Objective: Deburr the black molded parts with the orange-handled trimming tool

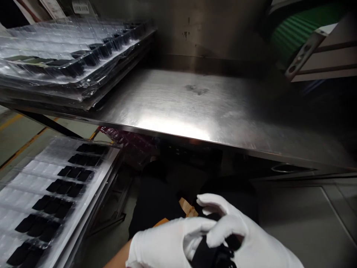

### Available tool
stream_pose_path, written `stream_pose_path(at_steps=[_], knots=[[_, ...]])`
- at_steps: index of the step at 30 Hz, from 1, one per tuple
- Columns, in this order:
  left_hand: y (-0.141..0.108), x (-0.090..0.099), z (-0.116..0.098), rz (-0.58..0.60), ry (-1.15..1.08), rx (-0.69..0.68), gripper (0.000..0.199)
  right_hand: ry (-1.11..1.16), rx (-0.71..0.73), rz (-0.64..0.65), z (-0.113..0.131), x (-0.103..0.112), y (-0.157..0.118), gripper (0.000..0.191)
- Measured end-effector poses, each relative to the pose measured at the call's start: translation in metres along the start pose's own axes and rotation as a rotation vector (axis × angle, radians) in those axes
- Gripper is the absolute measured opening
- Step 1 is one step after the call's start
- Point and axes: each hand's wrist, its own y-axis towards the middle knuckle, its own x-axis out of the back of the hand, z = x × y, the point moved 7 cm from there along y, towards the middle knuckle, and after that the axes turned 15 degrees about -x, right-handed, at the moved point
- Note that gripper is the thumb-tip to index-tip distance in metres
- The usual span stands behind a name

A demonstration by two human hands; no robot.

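Clamping a small black part (213, 256), white cotton-gloved left hand (164, 243) and right hand (241, 238) meet.

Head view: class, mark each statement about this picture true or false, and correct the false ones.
1. The left hand and right hand wear white gloves. True.
2. Together they hold a black item. True.
3. The table top is wood. False: it is stainless steel.
4. The tray stack stands on the floor. False: it rests on the table top.
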Motion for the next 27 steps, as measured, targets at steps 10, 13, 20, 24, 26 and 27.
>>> stream_pose_path(at_steps=[10, 13, 20, 24, 26, 27], knots=[[0.003, 0.011, -0.008, -0.291, 0.346, 0.012, 0.058, 0.018, -0.058, -0.127, -0.001, 0.017, 0.011, 0.062], [0.002, 0.012, -0.022, -0.407, 0.61, -0.065, 0.043, 0.098, -0.11, -0.158, -0.011, 0.017, 0.016, 0.074], [0.001, 0.013, -0.027, -0.478, 0.734, -0.15, 0.033, 0.222, -0.088, -0.111, -0.021, 0.008, 0.021, 0.047], [-0.001, 0.014, -0.023, -0.508, 0.75, -0.133, 0.032, 0.275, -0.086, -0.102, -0.02, 0.009, 0.023, 0.04], [-0.002, 0.015, -0.023, -0.527, 0.771, -0.125, 0.033, 0.31, -0.102, -0.094, -0.021, 0.009, 0.024, 0.038], [-0.004, 0.016, -0.023, -0.542, 0.786, -0.125, 0.034, 0.328, -0.114, -0.091, -0.022, 0.009, 0.025, 0.037]])
